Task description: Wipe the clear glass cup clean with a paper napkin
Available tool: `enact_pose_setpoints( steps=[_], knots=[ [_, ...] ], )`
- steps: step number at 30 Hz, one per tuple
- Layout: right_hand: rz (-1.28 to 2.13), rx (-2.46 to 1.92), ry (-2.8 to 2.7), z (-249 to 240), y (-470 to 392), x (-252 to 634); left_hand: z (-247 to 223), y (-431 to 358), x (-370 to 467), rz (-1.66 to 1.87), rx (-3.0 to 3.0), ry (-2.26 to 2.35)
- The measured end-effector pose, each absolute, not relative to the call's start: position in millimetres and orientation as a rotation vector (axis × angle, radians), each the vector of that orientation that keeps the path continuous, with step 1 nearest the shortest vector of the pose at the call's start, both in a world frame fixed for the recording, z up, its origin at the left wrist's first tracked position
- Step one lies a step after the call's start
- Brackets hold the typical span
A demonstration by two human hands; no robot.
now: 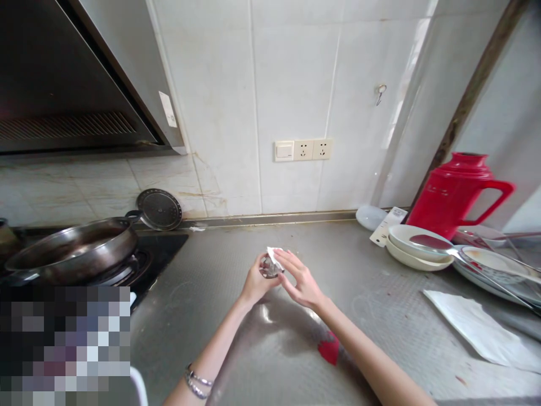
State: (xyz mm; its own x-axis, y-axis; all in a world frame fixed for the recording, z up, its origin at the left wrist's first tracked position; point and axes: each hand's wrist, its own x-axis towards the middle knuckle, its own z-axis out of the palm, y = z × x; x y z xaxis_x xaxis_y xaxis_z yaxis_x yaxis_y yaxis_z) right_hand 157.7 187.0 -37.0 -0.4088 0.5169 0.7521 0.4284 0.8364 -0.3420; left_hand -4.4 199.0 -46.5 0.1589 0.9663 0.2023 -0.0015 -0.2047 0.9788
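Above the middle of the metal counter [203, 282], my left hand [256, 283] curls its fingers around a small, round, see-through glass [269, 267]. The glass has a dark-looking rim, and part of it is hidden by my fingers. Against its upper right side, my right hand [301, 281] presses a piece of white tissue [271, 255] between its fingers and the glass. Both hands are close together, almost touching at the glass. A bracelet circles my left wrist.
On the left, a steel pan [80, 254] stands on a black stove [160, 254]. At right are a red thermos [448, 194], stacked bowls [416, 259], a ladle [431, 243], a power strip [386, 226] and a white paper sheet [477, 327]. A red patch [328, 348] lies near my right forearm.
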Motion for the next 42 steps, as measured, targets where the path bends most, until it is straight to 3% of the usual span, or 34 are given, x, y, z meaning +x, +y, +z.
enact_pose_setpoints(
  steps=[4,12,28,42],
  knots=[
    [0.266,-0.714,-1.982,-37.7,188.3,158.5,-36.7,195.1,-9.0,1.194,1.245,1.012],
    [0.209,-0.635,-2.007,-38.9,176.9,148.5,-22.9,192.7,-19.5,1.214,1.243,0.862],
    [0.294,-0.627,-1.978,-33.9,181.0,155.1,-23.4,191.3,-13.3,1.184,1.242,0.933],
    [0.595,-0.701,-1.880,-52.4,192.7,147.5,-43.8,196.7,-5.7,1.113,1.208,1.024]
  ],
)
